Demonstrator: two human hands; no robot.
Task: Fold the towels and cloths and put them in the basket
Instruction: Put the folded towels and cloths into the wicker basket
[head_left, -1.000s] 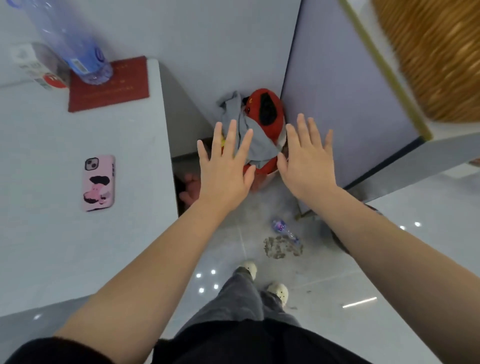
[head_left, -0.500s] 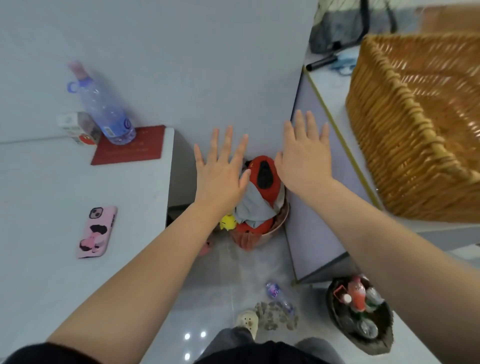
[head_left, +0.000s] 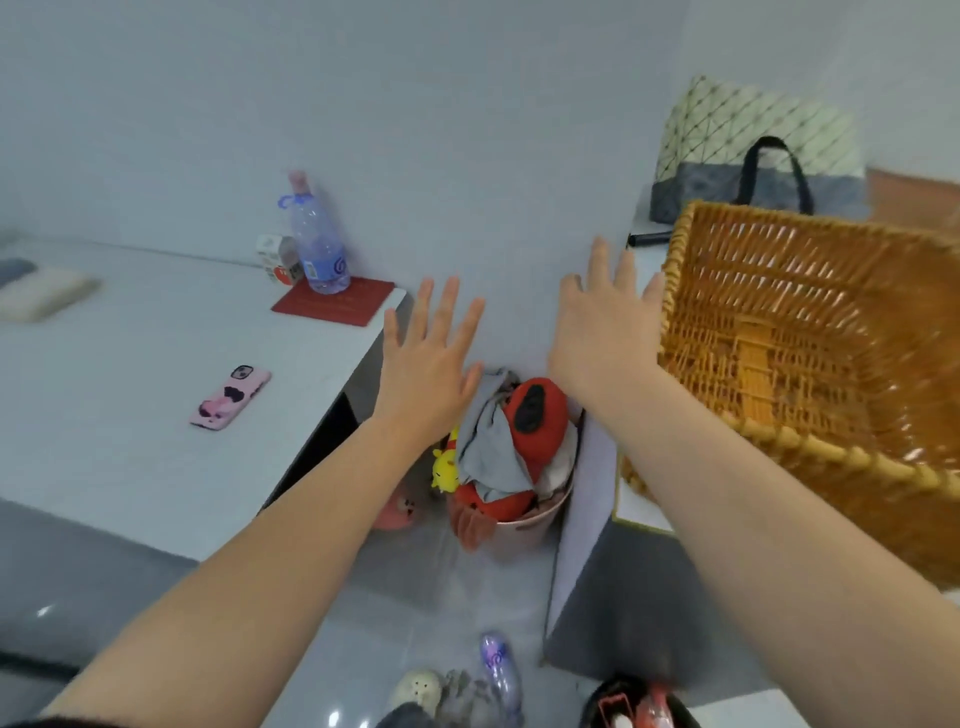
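Hovering (fingers spread), right hand (head_left: 602, 332) flanks basket (head_left: 676, 254) rim.

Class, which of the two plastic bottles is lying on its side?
The purple bottle on the floor; the pink-capped bottle stands upright on the white table.

Rough, woven wicker basket (head_left: 779, 270); soft, matt grey cloth (head_left: 488, 452) in a smooth plastic tub (head_left: 524, 525); glossy floor tiles (head_left: 415, 587) (catching bright glints); a clear plastic bottle (head_left: 318, 249).
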